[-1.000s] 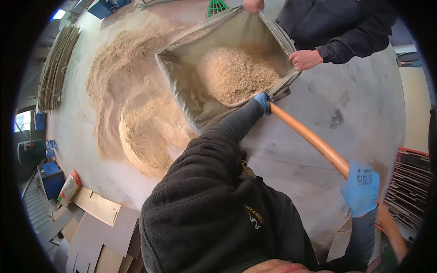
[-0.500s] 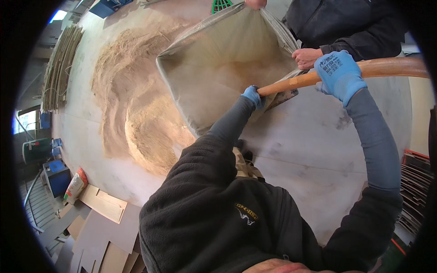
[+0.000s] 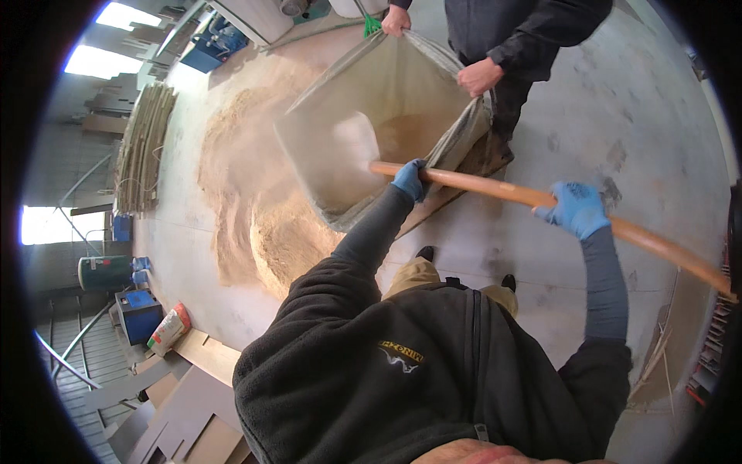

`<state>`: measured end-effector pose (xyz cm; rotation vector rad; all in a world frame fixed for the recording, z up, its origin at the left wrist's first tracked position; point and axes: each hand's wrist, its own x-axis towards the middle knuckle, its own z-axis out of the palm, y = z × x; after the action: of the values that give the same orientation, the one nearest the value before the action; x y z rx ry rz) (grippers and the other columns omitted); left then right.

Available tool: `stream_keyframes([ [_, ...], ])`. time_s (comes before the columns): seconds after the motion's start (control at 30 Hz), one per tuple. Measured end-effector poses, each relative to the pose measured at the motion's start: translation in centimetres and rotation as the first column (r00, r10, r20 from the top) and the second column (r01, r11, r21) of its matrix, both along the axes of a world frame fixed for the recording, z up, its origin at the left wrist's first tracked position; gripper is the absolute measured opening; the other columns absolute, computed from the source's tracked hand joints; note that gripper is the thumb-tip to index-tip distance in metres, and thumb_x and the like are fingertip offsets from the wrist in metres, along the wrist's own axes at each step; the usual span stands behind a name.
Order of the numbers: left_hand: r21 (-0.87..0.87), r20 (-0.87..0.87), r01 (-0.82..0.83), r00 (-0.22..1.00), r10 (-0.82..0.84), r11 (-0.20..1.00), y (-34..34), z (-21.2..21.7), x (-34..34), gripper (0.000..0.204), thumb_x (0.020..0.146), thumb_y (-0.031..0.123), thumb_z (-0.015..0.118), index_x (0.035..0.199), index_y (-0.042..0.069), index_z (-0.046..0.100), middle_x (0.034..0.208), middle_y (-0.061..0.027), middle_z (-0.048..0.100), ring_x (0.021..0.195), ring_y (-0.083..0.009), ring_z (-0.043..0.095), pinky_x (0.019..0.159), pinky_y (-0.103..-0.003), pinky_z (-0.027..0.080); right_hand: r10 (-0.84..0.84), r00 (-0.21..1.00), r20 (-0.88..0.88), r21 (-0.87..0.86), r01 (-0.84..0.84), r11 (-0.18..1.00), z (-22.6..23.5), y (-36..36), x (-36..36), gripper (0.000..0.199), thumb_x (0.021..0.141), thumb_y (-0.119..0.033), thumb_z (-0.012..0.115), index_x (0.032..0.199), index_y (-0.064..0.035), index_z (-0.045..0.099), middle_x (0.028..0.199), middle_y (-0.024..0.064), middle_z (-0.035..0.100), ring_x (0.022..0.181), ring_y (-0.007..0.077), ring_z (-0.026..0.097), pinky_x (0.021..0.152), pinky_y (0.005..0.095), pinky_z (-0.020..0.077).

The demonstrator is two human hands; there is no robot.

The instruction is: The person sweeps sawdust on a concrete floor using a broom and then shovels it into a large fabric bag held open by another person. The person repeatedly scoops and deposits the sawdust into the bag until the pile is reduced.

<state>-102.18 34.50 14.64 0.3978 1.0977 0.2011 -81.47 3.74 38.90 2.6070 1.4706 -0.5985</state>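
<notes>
I grip a shovel by its long wooden handle (image 3: 495, 188) with both blue-gloved hands. My left hand (image 3: 410, 179) is wrapped round the handle low down, close to the blade. Farther up, my right hand (image 3: 578, 209) is closed round it. The pale shovel blade (image 3: 356, 139) is inside the mouth of a large light sack (image 3: 321, 182), blurred by dust. Brownish powder shows deeper in the sack. A co-worker in dark clothes holds the rim with one hand (image 3: 396, 21) at the far corner and another hand (image 3: 481, 76) at the right side.
A heap of sawdust-like material (image 3: 290, 240) spreads over the floor left of the sack. Stacked boards (image 3: 145, 147) stand farther left. Flat panels (image 3: 174, 417), a filled bag (image 3: 168, 329) and a blue box (image 3: 139, 315) lie lower left. A rack (image 3: 709, 348) stands at the right edge.
The shovel handle has swung so its upper end is lower at the right, and its blade now shows inside the sack. My right hand has come down; dust hangs over the sack and heap.
</notes>
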Motion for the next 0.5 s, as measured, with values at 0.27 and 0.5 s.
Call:
stream_keyframes([
  [0.27,0.847,-0.212,0.165,0.976,0.037,0.505,-14.4,1.0,2.4,0.012,0.074,0.009,0.067,0.071,0.000,0.059,0.067,-0.0084,0.058,0.059,-0.0197,0.057,0.053,-0.034,0.048,-0.115,0.969,-0.217,0.216,0.162,0.963,-12.8,-21.5,0.4,0.054,0.077,-0.060,0.065,0.092,-0.0082,0.066,0.086,0.0179,0.069,0.080,0.0358,0.067,0.072,0.0424,0.0528],
  [0.5,0.735,0.007,-0.186,0.963,0.268,0.652,-27.2,14.1,2.9,0.014,0.073,0.007,0.068,0.070,-0.004,0.059,0.064,-0.0121,0.061,0.050,-0.0227,0.057,0.046,-0.033,0.047,-0.029,0.982,-0.185,0.413,0.105,0.904,-15.0,-31.5,-1.9,0.056,0.078,-0.063,0.065,0.088,-0.0081,0.062,0.080,0.0180,0.067,0.071,0.0360,0.066,0.062,0.0444,0.0522],
])
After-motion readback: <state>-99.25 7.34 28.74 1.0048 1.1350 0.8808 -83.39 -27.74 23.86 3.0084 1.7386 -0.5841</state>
